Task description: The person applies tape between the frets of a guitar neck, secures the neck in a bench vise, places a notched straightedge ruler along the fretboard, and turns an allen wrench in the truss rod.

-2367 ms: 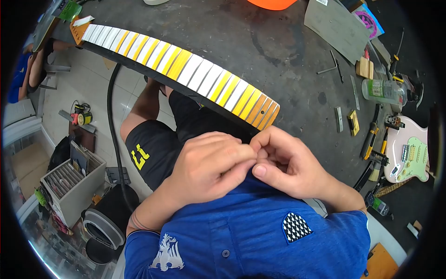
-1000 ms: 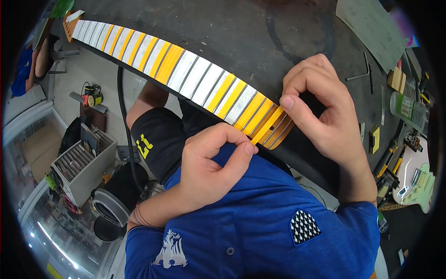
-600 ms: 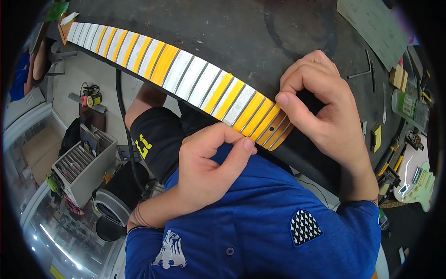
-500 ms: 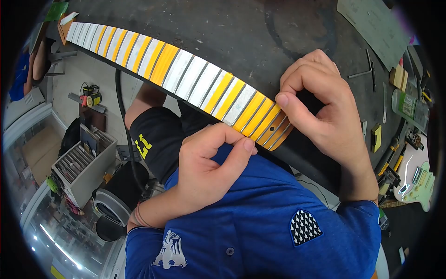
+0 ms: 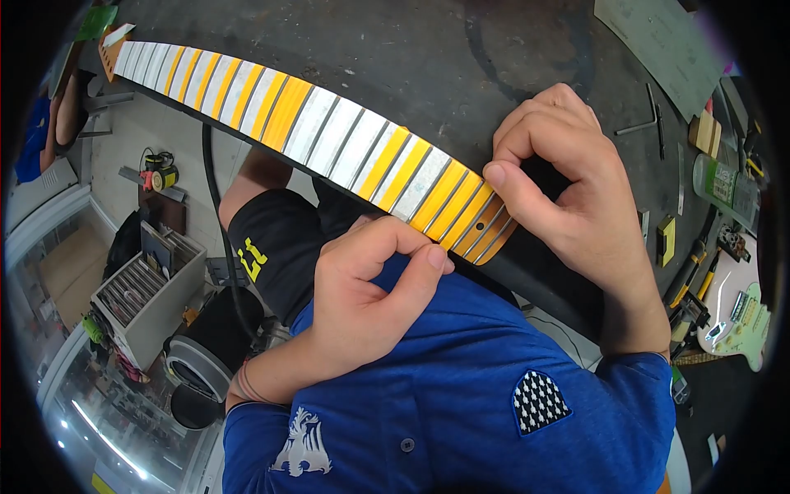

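Observation:
A guitar neck [image 5: 333, 132] lies diagonally along the bench edge, its fretboard covered between the frets by white and yellow tape strips. Bare wood with a dark dot shows at the near right end. Close to that end, a yellow tape strip [image 5: 467, 221] crosses the board. My left hand [image 5: 374, 288] is closed at the strip's lower end, thumb and index finger pinched together. At the upper end my right hand [image 5: 568, 177] pinches in the same way, its other fingers curled. The tape inside both pinches is mostly hidden by the fingertips.
The dark bench [image 5: 411, 49] holds hex keys [image 5: 650, 115] and a clear bottle [image 5: 726, 193] at right. Beyond them is a pink guitar body [image 5: 732, 305]. A box of files [image 5: 152, 284] and a black bin [image 5: 218, 329] stand below left. Another person's arm shows far left.
The neck appears shifted very slightly left in view. Both hands keep the same pinch at the same end of the fretboard.

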### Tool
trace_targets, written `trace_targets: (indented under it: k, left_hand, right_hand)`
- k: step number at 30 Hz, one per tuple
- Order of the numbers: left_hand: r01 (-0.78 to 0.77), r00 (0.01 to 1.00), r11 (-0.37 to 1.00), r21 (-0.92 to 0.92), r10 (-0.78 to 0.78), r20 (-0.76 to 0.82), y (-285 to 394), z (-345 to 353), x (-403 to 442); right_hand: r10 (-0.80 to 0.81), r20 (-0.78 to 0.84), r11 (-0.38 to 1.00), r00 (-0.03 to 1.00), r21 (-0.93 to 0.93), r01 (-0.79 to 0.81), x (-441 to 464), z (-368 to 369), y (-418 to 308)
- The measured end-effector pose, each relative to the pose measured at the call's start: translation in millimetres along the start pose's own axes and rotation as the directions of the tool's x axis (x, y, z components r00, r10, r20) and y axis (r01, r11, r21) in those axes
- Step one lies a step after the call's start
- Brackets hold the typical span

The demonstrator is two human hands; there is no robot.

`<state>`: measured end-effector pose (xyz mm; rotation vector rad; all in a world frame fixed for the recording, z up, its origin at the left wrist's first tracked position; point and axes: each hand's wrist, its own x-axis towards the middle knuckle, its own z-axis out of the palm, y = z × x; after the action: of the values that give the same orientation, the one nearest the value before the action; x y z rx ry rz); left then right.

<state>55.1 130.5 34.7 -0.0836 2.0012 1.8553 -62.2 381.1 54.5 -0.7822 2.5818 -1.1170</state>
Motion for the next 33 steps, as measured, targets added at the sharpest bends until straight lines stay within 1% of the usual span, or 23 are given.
trace_targets:
  k: [3,8,16,33]
  left_hand:
    - [-0.015,1.0,1.0,0.01,0.015,0.005,-2.1,-0.7,0.5]
    - [0.071,0.991,0.993,-0.095,-0.081,-0.105,4.2,7.4,1.4]
    - [0.052,0.994,0.998,-0.047,-0.056,-0.099,2.7,5.6,1.9]
    - [0.025,0.996,0.999,-0.029,-0.027,-0.084,2.3,3.5,3.1]
  right_hand:
    - [-0.002,-0.001,1.0,1.0,-0.002,0.002,0.2,-0.1,-0.1]
    - [0.002,-0.001,1.0,1.0,-0.009,-0.002,0.3,0.2,-0.7]
    - [0.004,0.0,1.0,1.0,-0.015,-0.004,1.3,0.3,-2.2]
    - [0.001,0.006,0.999,1.0,-0.032,-0.001,1.0,-0.3,-2.6]
